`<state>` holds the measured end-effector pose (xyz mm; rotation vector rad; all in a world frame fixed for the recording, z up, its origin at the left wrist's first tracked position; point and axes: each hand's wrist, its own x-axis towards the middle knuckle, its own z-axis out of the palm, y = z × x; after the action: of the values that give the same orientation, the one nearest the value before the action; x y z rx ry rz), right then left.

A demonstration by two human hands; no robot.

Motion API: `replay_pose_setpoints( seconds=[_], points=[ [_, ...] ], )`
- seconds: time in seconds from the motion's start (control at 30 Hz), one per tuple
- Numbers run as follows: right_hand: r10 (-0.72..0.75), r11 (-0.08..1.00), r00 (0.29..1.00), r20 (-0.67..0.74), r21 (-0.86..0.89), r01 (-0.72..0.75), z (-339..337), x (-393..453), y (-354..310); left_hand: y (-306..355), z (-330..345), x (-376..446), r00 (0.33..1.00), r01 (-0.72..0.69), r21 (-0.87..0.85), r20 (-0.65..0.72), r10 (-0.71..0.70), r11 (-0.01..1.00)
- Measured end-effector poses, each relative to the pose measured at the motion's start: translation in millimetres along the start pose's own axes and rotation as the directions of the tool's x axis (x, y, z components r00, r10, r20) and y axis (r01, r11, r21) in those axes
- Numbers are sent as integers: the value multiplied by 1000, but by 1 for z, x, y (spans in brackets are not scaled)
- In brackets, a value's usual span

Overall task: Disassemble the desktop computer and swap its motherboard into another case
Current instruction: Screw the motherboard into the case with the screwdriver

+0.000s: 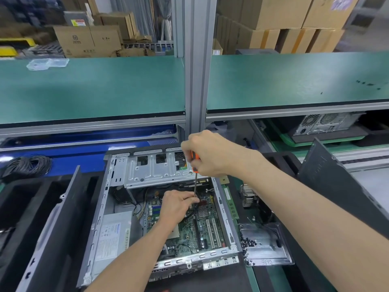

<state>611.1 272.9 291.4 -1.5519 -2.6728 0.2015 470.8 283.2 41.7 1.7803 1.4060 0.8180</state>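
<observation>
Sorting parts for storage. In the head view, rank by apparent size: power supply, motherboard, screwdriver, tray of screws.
1. motherboard, partly hidden by the left hand
2. power supply and tray of screws: too close to rank
3. screwdriver

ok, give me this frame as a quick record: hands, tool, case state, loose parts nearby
right hand: grips the orange handle of the screwdriver, shaft pointing down into the case
left hand: inside the case, fingers pinching the shaft near its tip
computer case: on its side, open, side panel off
motherboard: still in the case
power supply: still fitted, left of the board
screw tray: right of the case, small dark screws in it
RAM stick: lies outside the case, along its right wall
</observation>
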Motion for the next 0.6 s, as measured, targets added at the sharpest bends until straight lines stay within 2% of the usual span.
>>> replay_pose_setpoints(
  seconds=[0.1,0.17,0.2,0.3,0.33,0.43,0.53,0.6],
  points=[
    [-91,987,995,38,135,85,-6,-6,3,-1,-1,-1,999,-25,7,21,24,1000],
    [-74,987,997,34,147,68,-5,-8,4,-1,-1,-1,999,-38,17,21,37,999],
    [-32,995,999,3,96,31,-3,-8,4,0,-1,-1,999,-41,25,16,41,999],
    [115,955,983,-146,-257,-150,1,-5,2,2,2,0,999,-42,39,9,41,998],
    [127,942,978,-164,-290,-171,1,-4,-1,3,3,0,999,-42,39,10,42,998],
    [120,981,990,-69,-148,-129,2,0,1,2,4,0,999,-42,49,18,41,998],
    [-3,999,999,52,-33,4,-7,-2,5,1,3,-1,999,-42,60,23,41,997],
    [-60,988,992,112,147,43,-14,-6,7,0,2,-1,999,-33,52,24,32,998]
  ],
)
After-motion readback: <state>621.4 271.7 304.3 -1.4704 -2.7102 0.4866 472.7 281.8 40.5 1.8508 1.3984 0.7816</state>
